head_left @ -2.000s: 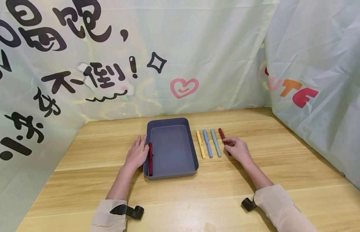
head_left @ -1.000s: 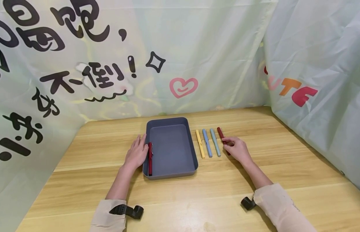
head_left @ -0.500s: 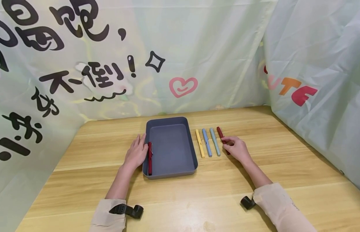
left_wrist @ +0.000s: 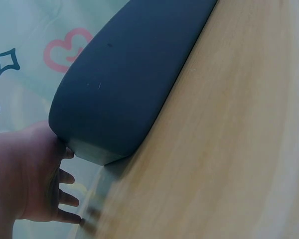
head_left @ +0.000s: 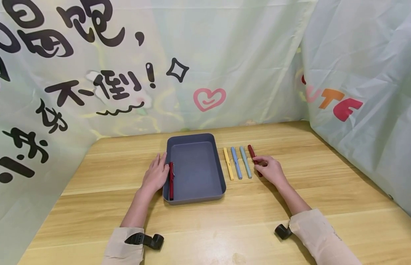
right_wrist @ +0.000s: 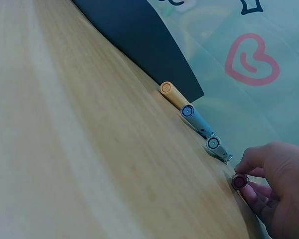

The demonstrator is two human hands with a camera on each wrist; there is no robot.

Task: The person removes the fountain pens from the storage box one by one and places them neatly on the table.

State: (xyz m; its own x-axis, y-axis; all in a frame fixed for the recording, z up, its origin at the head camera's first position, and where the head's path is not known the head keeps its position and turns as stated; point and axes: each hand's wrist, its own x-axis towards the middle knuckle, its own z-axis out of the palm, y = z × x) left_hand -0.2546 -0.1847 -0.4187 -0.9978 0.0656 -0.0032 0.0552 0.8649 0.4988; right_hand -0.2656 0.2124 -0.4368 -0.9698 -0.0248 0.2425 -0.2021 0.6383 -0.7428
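My left hand (head_left: 155,176) rests at the left rim of a dark grey rectangular tray (head_left: 196,201), its fingers fairly straight along the outer wall. Inside that wall lies a red pen (head_left: 171,184) with a clip, close beside the left thumb. On the table right of the tray, my right hand (head_left: 271,170) pinches a dark red pen (head_left: 251,151) between thumb and fingers; the right wrist view shows the pen's round end (right_wrist: 239,181) at the fingertips. Left of it lie a green pen (head_left: 245,162), a blue pen (head_left: 236,163) and a yellow pen (head_left: 228,163), roughly side by side.
A wooden table (head_left: 205,235) carries everything. Printed fabric (head_left: 252,55) with black characters and a pink heart hangs behind it, and more fabric (head_left: 374,73) hangs along the right side. Black wrist cameras sit on both sleeves.
Both hands hold almost the same positions throughout, and the right keeps its pinch on the dark red pen. The whole view shifts very slightly; the tray and other pens stay where they are.
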